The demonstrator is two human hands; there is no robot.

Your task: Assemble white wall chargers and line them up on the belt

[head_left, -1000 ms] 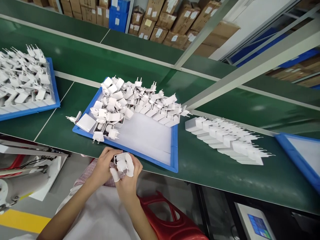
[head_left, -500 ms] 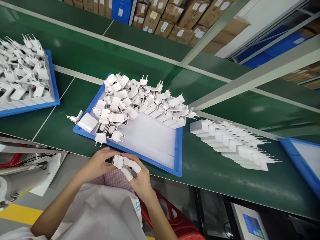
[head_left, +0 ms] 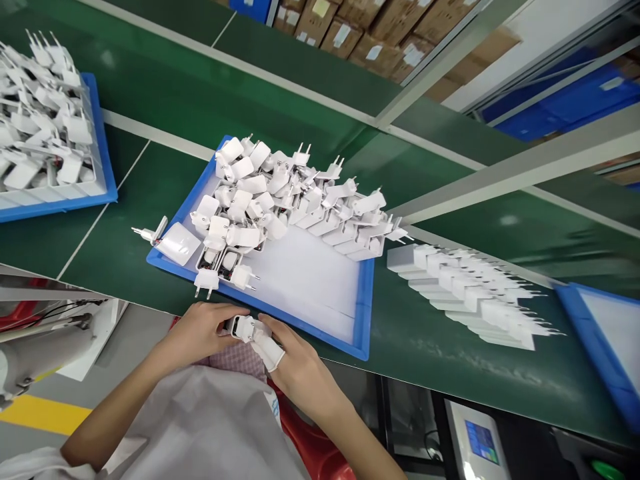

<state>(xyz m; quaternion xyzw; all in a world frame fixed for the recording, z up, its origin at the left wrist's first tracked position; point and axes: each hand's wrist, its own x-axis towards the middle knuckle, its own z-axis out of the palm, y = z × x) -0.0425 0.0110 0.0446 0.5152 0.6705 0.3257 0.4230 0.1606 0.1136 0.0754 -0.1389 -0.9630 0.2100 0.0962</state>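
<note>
Just over the table's front edge, my left hand [head_left: 203,333] pinches one side of a small white plug charger [head_left: 243,328]. Fingers of my right hand [head_left: 300,363], some wearing white finger cots, close on its other side. A dark opening shows in the charger near my left fingertips. Beyond both hands lies a blue tray [head_left: 364,310] with a white liner, heaped along its left and far sides with white chargers [head_left: 245,237]. Several of these have their plug caps hanging open. A single opened charger [head_left: 179,243] rests across the tray's left rim.
Closed-looking chargers [head_left: 460,287] stand in tight rows on the green table [head_left: 420,347] to the right. Another full tray [head_left: 105,143] sits at far left, and a blue tray [head_left: 590,333] at far right. A slanting metal post [head_left: 500,180] rises behind. A device with a screen [head_left: 481,441] is below right.
The view has shifted slightly. The charger has turned a little between my hands, and my right fingers have come closer together around it. My left hand keeps its hold.
</note>
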